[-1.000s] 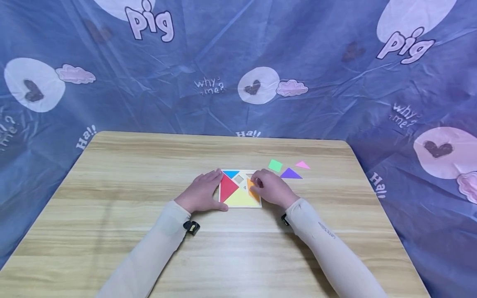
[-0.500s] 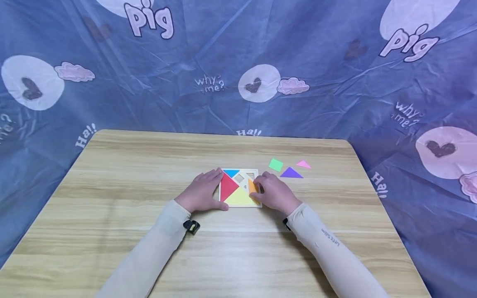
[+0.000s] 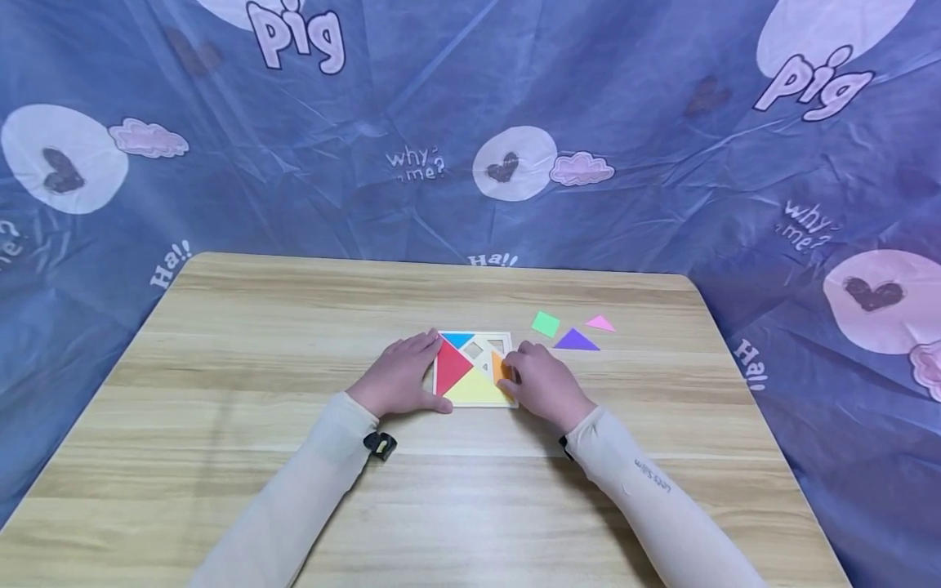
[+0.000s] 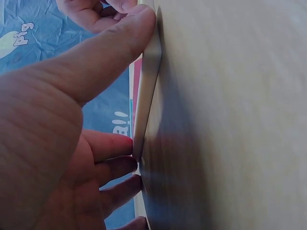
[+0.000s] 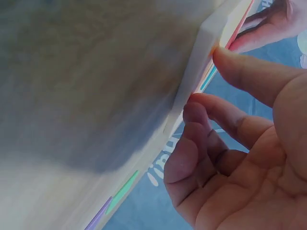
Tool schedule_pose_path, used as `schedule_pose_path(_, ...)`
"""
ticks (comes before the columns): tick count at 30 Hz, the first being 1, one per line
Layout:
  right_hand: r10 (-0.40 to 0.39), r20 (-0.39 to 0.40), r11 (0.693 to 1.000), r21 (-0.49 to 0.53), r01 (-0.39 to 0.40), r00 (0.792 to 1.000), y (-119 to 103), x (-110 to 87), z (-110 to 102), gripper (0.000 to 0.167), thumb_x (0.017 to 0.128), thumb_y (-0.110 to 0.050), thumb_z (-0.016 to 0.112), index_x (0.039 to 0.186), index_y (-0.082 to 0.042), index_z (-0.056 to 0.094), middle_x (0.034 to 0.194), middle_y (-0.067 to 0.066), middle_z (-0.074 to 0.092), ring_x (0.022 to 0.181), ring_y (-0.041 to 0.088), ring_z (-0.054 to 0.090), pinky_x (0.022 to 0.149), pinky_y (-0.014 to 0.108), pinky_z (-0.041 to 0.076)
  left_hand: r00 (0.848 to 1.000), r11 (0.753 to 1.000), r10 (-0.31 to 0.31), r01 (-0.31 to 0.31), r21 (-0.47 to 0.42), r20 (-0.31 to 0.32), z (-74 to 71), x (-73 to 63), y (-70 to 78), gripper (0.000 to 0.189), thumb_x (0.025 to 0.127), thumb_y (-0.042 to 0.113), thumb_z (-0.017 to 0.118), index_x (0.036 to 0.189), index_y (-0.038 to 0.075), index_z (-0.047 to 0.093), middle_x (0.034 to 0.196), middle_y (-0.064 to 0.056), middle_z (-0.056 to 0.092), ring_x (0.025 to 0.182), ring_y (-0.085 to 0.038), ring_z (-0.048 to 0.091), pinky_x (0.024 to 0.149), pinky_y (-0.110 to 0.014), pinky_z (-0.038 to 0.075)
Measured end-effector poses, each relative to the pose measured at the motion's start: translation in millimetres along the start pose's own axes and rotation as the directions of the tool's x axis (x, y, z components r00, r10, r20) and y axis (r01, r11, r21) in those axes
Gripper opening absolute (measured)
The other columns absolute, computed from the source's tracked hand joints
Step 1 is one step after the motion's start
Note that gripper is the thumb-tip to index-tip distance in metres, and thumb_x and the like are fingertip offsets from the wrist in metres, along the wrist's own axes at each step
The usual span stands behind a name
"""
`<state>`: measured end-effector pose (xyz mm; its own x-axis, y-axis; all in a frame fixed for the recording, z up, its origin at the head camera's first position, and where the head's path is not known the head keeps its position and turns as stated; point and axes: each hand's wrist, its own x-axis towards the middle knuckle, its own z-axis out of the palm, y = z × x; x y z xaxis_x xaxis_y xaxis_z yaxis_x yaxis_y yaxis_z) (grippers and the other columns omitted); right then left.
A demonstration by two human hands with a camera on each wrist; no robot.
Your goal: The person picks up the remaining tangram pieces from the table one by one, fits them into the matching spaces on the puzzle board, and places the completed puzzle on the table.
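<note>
A pale tangram board [image 3: 478,405] lies flat on the table, with a red triangle [image 3: 450,369], a yellow triangle [image 3: 478,390] and a blue triangle [image 3: 457,338] set in it. Bare recesses show near its top right. My left hand [image 3: 400,376] holds the board along its left side, thumb at the near edge and fingers at the far left corner. At the right side, my right hand [image 3: 550,384] pinches an orange piece [image 3: 498,371] between thumb and index finger. Its other fingers curl in, as the right wrist view shows, and the hand hides part of the orange piece.
Right of the board lie a green square [image 3: 546,323], a purple triangle [image 3: 577,340] and a small pink triangle [image 3: 600,323]. The wooden table [image 3: 294,310] ends at a blue printed cloth [image 3: 412,98] behind it.
My right hand has shifted slightly right and toward me over the orange piece, uncovering the board's top right corner and its recess. The left hand keeps its place on the board.
</note>
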<state>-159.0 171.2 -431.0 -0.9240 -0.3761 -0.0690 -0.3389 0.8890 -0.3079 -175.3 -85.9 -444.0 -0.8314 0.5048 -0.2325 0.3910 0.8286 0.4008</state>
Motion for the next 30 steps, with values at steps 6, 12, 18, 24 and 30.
schedule_pose_path(6, -0.040, -0.019, 0.999, -0.020, 0.040, 0.999, 1.9, -2.9, 0.9, 0.016, 0.091, -0.022, 0.081, 0.088, -0.010, 0.071, 0.076, 0.001, 0.052, 0.071, 0.019, 0.048, 0.061, 0.031, 0.045, 1.000, 1.000, 0.007, -0.007, -0.004, -0.025, 0.2, 0.3, 0.5, 0.115, 0.078, 0.063, 0.082, 0.162, 0.003, 0.030, 0.171, -0.013, 0.022, 0.157, -0.031, 0.022, 0.126, -0.053, 0.023)
schedule_pose_path(12, -0.055, -0.013, 0.998, -0.039, 0.054, 0.998, 3.0, -3.9, 2.7, 0.016, 0.091, -0.022, 0.081, 0.085, -0.012, 0.070, 0.073, -0.001, 0.050, 0.067, 0.017, 0.047, 0.058, 0.029, 0.042, 1.000, 1.000, 0.000, 0.000, -0.009, -0.021, 1.1, 1.1, -0.4, 0.116, 0.078, 0.065, 0.081, 0.163, 0.005, 0.028, 0.171, -0.012, 0.021, 0.158, -0.030, 0.022, 0.126, -0.053, 0.022)
schedule_pose_path(18, -0.056, -0.022, 0.998, -0.024, 0.056, 0.998, 3.0, -5.2, 2.5, 0.016, 0.090, -0.022, 0.082, 0.086, -0.010, 0.072, 0.071, -0.001, 0.050, 0.065, 0.015, 0.046, 0.057, 0.027, 0.040, 1.000, 1.000, 0.002, -0.002, -0.013, -0.029, 0.5, 0.8, -0.3, 0.117, 0.077, 0.064, 0.082, 0.162, 0.004, 0.029, 0.171, -0.013, 0.022, 0.157, -0.031, 0.023, 0.126, -0.053, 0.023)
schedule_pose_path(24, -0.042, -0.027, 0.997, 0.057, 0.044, 0.999, 6.1, -5.1, 1.8, 0.012, 0.088, -0.018, 0.083, 0.089, -0.008, 0.076, 0.070, -0.002, 0.053, 0.065, 0.014, 0.047, 0.060, 0.027, 0.042, 1.000, 1.000, 0.001, -0.001, -0.006, -0.022, 0.4, 1.6, -0.5, 0.117, 0.078, 0.064, 0.082, 0.163, 0.004, 0.028, 0.171, -0.012, 0.021, 0.158, -0.030, 0.021, 0.126, -0.052, 0.022)
schedule_pose_path(30, -0.015, -0.055, 0.977, 0.213, 0.026, 0.998, 13.3, -6.8, -3.5, 0.011, 0.092, -0.018, 0.079, 0.097, -0.008, 0.079, 0.079, -0.003, 0.063, 0.072, 0.012, 0.054, 0.068, 0.029, 0.050, 1.000, 1.000, 0.004, -0.004, 0.000, -0.014, 2.9, 2.5, -2.4, 0.117, 0.078, 0.065, 0.081, 0.163, 0.004, 0.027, 0.172, -0.012, 0.020, 0.158, -0.029, 0.020, 0.127, -0.052, 0.021)
